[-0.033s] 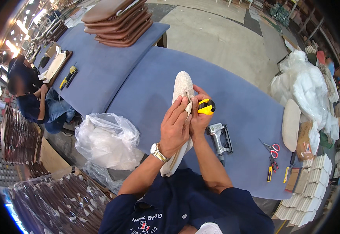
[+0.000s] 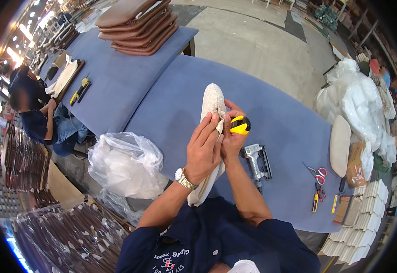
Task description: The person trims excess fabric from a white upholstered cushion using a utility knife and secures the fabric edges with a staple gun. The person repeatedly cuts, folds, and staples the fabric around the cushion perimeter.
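1. Beige padded piece (image 2: pixel 213 98): I have it in front of the torso, by the near side of the blue bench (image 2: pixel 285 118), turned on edge. One end points away; the other sits close to the dark shirt (image 2: pixel 194 225).
2. Left hand (image 2: pixel 203 152): grip grasping the piece, fingers laid along it, tips near a fabric fold (image 2: pixel 220 122).
3. Right hand (image 2: pixel 232 142): grip closed on the opposite side, at the same fold. A yellow-and-black tool (image 2: pixel 240 125) shows against its fingers; I cannot tell whether it is held or lies beyond them.
4. Risk: the fold springs loose. Cause: fingertip pressure easing on so short a stretch.
5. Risk: the cover puckers or skews. Cause: my two hands pulling unevenly.
6. Risk: the staple gun (image 2: pixel 257 163) gets knocked. Cause: the right forearm swinging outward; the gun lies just beside it. Red-handled scissors (image 2: pixel 321 172), farther right, worry me less.
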Demonstrator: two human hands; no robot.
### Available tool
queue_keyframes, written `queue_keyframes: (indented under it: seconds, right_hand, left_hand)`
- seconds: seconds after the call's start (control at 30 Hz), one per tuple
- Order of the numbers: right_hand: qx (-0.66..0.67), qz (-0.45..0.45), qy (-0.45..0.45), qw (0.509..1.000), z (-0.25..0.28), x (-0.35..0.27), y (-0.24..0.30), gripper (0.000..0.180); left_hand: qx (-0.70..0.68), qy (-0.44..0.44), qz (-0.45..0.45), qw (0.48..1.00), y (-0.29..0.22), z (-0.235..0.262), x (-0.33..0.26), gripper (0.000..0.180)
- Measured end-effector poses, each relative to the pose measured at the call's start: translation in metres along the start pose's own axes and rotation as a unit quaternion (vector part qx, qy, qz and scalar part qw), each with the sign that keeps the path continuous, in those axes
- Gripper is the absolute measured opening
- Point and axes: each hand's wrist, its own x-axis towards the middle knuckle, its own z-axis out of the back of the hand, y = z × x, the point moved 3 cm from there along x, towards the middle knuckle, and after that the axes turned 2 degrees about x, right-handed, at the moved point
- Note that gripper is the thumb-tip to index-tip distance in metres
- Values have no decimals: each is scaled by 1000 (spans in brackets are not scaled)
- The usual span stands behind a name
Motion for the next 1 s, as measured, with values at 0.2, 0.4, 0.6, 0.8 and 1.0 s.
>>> queue_keyframes:
  seconds: [0.2,0.4,0.6,0.8,1.0]
  right_hand:
    - [60,-10,26,998,-2,13,1,10]
    - [21,-60,75,995,22,22,11,17]
    - [62,-132,95,985,44,26,24,26]
    - [78,-148,111,980,46,22,33,28]
    - [72,-150,106,980,28,18,44,27]
  left_hand:
    - [29,15,-14,999,-4,5,4,22]
    - [23,15,-32,999,-18,-5,-6,21]
    - [-4,2,-45,999,-31,-18,-22,27]
    - [-29,0,-44,999,-36,-15,-30,28]
    - [-42,-11,-40,998,-33,-3,-30,29]
